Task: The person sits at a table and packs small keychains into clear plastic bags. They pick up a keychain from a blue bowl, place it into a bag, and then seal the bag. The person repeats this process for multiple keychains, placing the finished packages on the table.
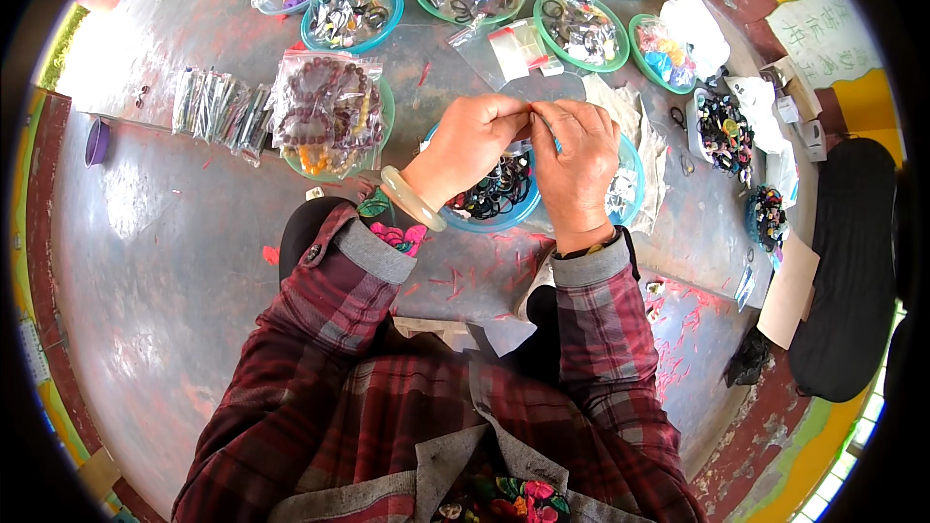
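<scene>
Above a blue bowl (504,223) of black cords, my left hand (467,147) and my right hand (579,167) meet at the fingertips. Both are closed in a pinch. What they hold between them is too small to make out; a tiny dark reddish spot shows where the fingers touch. A pale bangle (413,199) circles my left wrist. Partly behind my right hand is another blue bowl (638,189) with white and grey small items. Left of my hands, bagged dark red bead strings (325,102) lie over a green bowl (389,111).
Several bowls of bagged trinkets line the far side, among them a blue bowl (308,31) and a green bowl (620,50). Slim packets (218,107) lie at left near a purple cup (98,142). At right are a white basket (696,126) and a black padded seat (843,271).
</scene>
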`<state>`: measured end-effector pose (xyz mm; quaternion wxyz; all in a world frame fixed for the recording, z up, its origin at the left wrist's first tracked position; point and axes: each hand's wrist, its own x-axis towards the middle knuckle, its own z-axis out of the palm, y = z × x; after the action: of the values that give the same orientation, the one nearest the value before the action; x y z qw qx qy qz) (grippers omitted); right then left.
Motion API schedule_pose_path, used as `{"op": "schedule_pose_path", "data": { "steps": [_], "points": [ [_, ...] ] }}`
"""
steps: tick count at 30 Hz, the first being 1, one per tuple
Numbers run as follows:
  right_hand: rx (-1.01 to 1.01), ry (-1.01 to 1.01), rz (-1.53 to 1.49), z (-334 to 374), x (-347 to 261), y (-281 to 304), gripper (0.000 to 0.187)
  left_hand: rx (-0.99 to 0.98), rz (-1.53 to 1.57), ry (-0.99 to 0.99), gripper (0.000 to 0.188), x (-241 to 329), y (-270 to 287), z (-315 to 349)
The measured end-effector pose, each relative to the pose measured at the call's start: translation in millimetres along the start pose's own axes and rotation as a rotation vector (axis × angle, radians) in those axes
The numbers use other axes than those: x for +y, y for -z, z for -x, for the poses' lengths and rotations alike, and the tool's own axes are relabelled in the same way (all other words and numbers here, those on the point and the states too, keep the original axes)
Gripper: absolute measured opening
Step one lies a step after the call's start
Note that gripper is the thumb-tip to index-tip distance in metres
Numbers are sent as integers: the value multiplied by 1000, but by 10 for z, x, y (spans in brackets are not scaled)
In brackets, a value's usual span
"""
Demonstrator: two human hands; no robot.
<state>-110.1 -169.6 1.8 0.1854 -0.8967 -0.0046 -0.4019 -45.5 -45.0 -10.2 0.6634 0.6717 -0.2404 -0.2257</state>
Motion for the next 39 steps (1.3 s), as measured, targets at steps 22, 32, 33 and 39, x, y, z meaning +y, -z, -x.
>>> {"op": "schedule_pose_path", "data": {
  "steps": [22,32,33,39],
  "points": [
    [-142,-67,4,15,6,2,8,18,-477,-315,18,-158,-15,-21],
    [-201,-95,-6,1,-4,29,9,30,-518,-328,19,-177,-13,-26],
    [-208,-101,-6,-1,-5,33,9,26,-519,-332,19,-178,-13,-28],
    [-214,-133,-31,25,60,3,9,25,-512,-330,18,-181,-20,-30]
  ]
}}
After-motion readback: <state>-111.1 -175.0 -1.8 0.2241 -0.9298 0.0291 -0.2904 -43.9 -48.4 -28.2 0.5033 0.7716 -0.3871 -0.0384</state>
